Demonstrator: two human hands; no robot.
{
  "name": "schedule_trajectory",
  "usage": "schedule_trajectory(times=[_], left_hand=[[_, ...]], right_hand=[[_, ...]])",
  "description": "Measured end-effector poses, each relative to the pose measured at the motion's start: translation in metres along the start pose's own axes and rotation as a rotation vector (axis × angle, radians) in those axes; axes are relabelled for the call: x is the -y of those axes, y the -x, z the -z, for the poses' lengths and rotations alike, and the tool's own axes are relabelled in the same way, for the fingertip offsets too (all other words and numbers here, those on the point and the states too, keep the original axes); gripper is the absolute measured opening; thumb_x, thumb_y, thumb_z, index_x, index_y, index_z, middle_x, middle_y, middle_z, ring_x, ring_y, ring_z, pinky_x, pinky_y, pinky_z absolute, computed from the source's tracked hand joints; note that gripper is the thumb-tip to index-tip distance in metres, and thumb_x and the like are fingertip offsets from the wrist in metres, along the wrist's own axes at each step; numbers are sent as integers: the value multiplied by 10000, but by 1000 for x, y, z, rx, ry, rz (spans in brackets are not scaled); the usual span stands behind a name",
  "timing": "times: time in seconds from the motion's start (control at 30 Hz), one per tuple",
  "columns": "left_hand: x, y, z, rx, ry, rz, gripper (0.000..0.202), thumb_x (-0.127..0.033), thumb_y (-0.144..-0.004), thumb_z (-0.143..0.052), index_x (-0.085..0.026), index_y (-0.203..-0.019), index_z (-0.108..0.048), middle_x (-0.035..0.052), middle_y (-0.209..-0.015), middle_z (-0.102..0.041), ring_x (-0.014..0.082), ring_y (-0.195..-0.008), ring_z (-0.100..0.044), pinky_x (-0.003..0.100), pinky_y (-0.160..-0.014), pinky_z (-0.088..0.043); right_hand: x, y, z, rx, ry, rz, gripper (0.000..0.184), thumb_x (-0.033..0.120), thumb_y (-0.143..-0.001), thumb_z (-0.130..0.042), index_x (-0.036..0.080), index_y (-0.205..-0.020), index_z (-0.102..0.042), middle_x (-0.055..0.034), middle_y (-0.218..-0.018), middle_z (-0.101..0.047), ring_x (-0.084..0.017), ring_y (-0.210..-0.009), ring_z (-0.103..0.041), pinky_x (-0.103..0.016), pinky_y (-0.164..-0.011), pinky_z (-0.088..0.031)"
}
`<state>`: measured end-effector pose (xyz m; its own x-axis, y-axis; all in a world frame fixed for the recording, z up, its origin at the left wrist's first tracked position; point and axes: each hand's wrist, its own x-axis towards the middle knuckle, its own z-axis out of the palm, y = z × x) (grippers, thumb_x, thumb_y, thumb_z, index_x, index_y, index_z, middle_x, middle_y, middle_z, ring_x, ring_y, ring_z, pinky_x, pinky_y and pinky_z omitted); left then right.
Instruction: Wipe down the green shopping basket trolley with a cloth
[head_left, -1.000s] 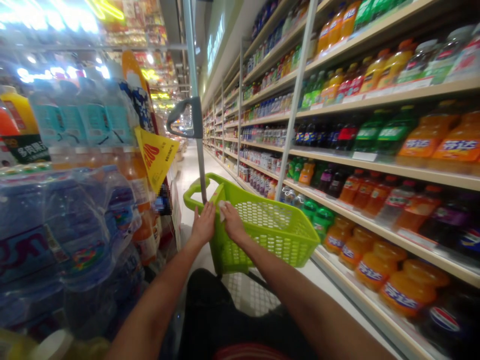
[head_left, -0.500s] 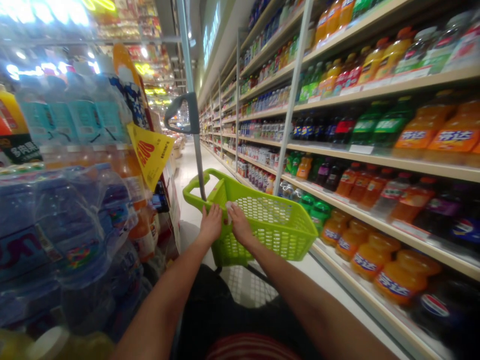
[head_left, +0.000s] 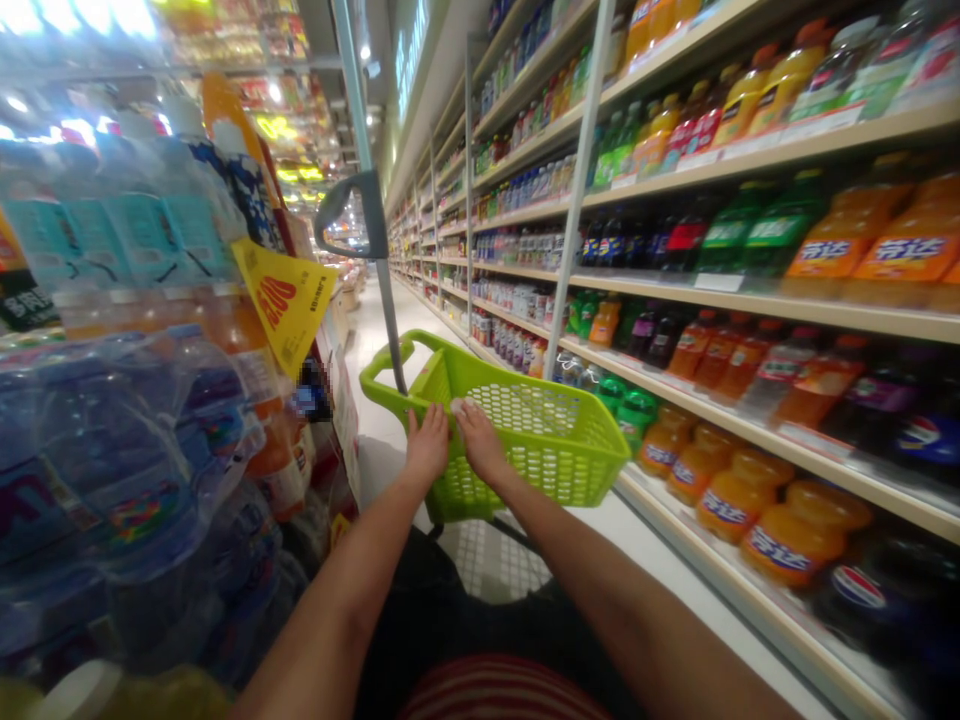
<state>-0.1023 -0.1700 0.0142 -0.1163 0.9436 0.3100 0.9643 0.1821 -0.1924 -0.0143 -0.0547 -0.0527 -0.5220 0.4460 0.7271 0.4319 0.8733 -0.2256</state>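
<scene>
In front of me stands a lime-green shopping cart [head_left: 559,462] with a perforated plastic basket, turned sideways, its long body pointing right. My left hand [head_left: 429,445] lies over the near rim by the small front compartment, fingers closed over the edge and thumb to the left. Just beside it, my right hand [head_left: 480,442] is on the same rim, fingers bent over it. A small white thing, too small to name, shows at its fingertips. Through the basket's holes and over its rim I see no goods inside.
A grey pole with a loop handle [head_left: 367,215] rises at the cart's left end. Shelves of soda bottles [head_left: 795,525] line the right side. Stacked shrink-wrapped water bottles [head_left: 142,470] and a yellow price sign [head_left: 283,300] crowd the left. A pale floor aisle [head_left: 367,325] runs ahead.
The view has shifted slightly, so the cart and the left stack sit a little further left. Both hands stay on the cart's rim.
</scene>
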Motion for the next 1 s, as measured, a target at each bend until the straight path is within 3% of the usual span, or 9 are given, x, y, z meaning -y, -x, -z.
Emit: schedule_trajectory(times=[0.17,0.3,0.53,0.77,0.9,1.0], left_hand=[[0,-1,4,11,-5,1,539,-120,-825,-296,-105,-1362,-348,126,-1466,-279,241,-1361,-200,571,-1083,-71],[-9,-8,4,-2,-28,30,538,-126,-822,-304,-53,-1353,-353,169,-1439,-320,273,-1343,-236,540,-1091,-87],[-26,-14,-2,85,-11,-63,592,-108,-796,-310,-90,-1388,-297,137,-1471,-262,253,-1362,-195,546,-1090,-92],[-32,-19,-1,65,-18,-6,574,-96,-798,-305,-41,-1368,-316,174,-1449,-294,271,-1350,-220,558,-1087,-71],[-42,-22,-6,79,-30,-44,586,-113,-798,-329,-54,-1380,-297,155,-1467,-260,264,-1361,-188,543,-1091,-85],[-46,-22,-10,97,-30,-48,572,-144,-814,-335,-60,-1379,-300,147,-1478,-230,259,-1368,-171,539,-1091,-98]], right_hand=[[-22,12,18,46,48,-54,436,61,-817,-359,120,-1203,-552,-134,-1338,-472,-209,-1286,-349,-416,-1066,-297],[-41,20,32,2,84,-121,389,118,-853,-349,124,-1170,-574,-144,-1309,-493,-219,-1244,-397,-417,-1056,-305],[-29,15,19,29,23,-47,449,42,-807,-365,155,-1196,-558,-120,-1325,-488,-212,-1284,-354,-453,-1062,-290],[-43,26,40,38,65,-137,359,134,-861,-384,142,-1166,-572,-147,-1327,-474,-223,-1266,-369,-438,-1052,-297],[-29,21,36,67,61,-112,410,80,-810,-423,116,-1202,-539,-160,-1353,-440,-219,-1289,-331,-411,-1077,-251],[-18,19,30,92,73,-132,481,165,-771,-527,121,-1249,-497,-164,-1395,-383,-282,-1317,-266,-488,-1068,-223]])
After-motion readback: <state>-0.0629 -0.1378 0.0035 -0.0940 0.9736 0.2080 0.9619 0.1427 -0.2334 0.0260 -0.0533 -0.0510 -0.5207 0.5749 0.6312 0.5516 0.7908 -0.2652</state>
